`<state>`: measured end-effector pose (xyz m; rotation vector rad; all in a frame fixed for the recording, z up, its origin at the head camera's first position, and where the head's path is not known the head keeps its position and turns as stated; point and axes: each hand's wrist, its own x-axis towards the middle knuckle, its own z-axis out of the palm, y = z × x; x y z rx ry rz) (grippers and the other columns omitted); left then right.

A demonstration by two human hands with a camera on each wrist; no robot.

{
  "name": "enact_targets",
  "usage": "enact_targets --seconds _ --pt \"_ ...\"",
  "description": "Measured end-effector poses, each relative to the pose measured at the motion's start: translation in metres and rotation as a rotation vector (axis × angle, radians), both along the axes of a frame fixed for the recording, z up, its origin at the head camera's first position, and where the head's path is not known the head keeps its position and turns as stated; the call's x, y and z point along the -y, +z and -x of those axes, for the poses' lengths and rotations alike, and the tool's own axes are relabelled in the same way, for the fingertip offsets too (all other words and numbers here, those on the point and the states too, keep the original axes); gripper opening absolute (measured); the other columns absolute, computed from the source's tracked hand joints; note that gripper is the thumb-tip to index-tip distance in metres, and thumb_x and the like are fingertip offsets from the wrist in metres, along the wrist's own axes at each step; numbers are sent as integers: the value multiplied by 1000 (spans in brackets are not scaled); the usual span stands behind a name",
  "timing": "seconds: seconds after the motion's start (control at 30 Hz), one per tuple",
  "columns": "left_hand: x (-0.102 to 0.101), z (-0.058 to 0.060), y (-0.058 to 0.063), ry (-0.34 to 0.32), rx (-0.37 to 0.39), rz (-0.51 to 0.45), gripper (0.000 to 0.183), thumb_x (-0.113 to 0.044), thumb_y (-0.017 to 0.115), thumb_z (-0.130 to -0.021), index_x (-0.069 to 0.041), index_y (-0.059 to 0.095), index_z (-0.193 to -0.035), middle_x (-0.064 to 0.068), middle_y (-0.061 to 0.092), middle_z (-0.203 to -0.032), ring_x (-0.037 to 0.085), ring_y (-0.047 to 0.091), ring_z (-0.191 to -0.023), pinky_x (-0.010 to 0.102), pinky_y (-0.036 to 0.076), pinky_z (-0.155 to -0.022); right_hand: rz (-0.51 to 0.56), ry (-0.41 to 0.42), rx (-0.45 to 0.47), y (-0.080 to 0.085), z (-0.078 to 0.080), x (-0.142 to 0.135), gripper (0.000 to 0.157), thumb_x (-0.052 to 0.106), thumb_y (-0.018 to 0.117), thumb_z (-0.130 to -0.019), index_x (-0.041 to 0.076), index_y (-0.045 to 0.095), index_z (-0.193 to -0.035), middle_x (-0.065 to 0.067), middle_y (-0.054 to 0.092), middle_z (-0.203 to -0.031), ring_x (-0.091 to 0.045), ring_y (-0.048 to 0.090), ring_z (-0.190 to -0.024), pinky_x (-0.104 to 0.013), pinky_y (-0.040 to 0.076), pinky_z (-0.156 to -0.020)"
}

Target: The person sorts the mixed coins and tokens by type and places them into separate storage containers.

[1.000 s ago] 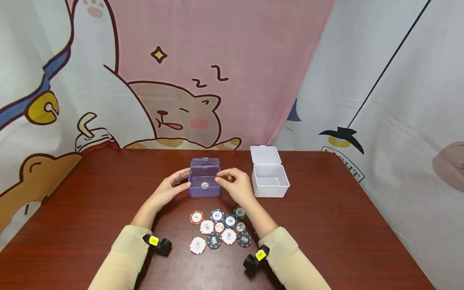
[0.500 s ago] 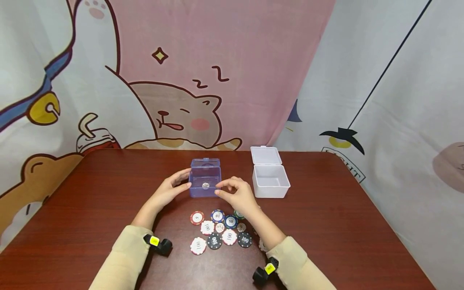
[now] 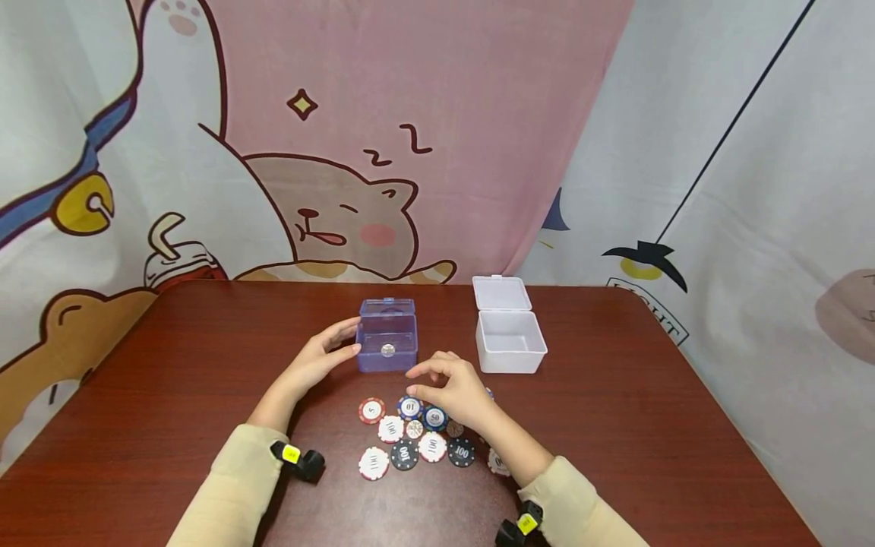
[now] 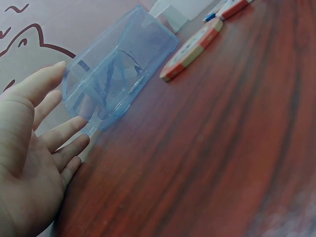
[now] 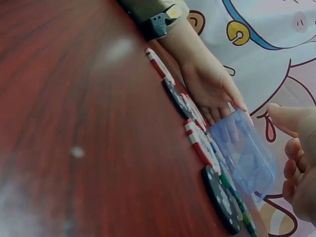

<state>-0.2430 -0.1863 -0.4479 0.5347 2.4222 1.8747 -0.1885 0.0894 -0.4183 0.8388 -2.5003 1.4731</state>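
Thumb and fingers of the left hand (image 3: 316, 363) lie nearly straight and apart, touching the 9 o'clock side of the translucent blue plastic box (image 3: 386, 365). Thumb and forefinger of the right hand (image 3: 453, 386) are also apart, holding nothing, at 4 o'clock from this box and above the chips.

Numbers can be read on the poker chips: one red chip (image 3: 371, 411) with 5, one blue chip (image 3: 435, 418) with 50, another blue chip with 10 upside down, three white chips (image 3: 432, 447) with 100, and two black chips (image 3: 461, 452) with 100. One more white chip is partly covered by the right forearm (image 3: 514, 447). Two small round glittering pieces (image 3: 414, 430) lie among them; a third is inside the blue box.

This box stands at 11 o'clock from the chips, its front facing 6 o'clock. Its long axis seems to run from 9 to 3 o'clock, and its lid (image 3: 387, 308) is raised at 12 o'clock. One white plastic box (image 3: 509, 364), also with raised lid, stands at 3 o'clock from it.
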Motion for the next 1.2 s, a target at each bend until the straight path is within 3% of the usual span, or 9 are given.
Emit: enact_targets --seconds 0.2,0.57,0.83,1.2 --pt "0 1 0 1 4 2 57 -13 64 -92 -3 42 -143 22 48 -137 37 41 -129 55 28 -103 -38 61 -6 -6 -4 -3 21 11 83 -74 10 76 -94 -5 51 -69 -13 44 -73 -27 38 -63" --pt "0 0 1 1 10 -2 56 -11 63 -92 -2 41 -143 22 48 -138 38 40 -129 55 27 -103 -133 155 -23 -13 -9 -11 24 13 85 -71 13 77 -93 -3 53 -69 -11 44 -72 -24 36 -63" --pt "0 0 0 -4 6 -1 56 -9 62 -92 -1 41 -143 23 47 -138 38 40 -129 56 27 -103 -161 184 16 -20 -12 -15 21 15 84 -72 16 77 -92 2 58 -73 -12 45 -74 -26 38 -64" --pt "0 0 1 -1 4 -2 58 -12 63 -92 -1 40 -144 24 47 -138 39 40 -129 57 27 -103 -233 187 -7 -23 -12 -14 21 20 86 -71 21 78 -90 8 57 -74 -10 45 -74 -24 38 -64"
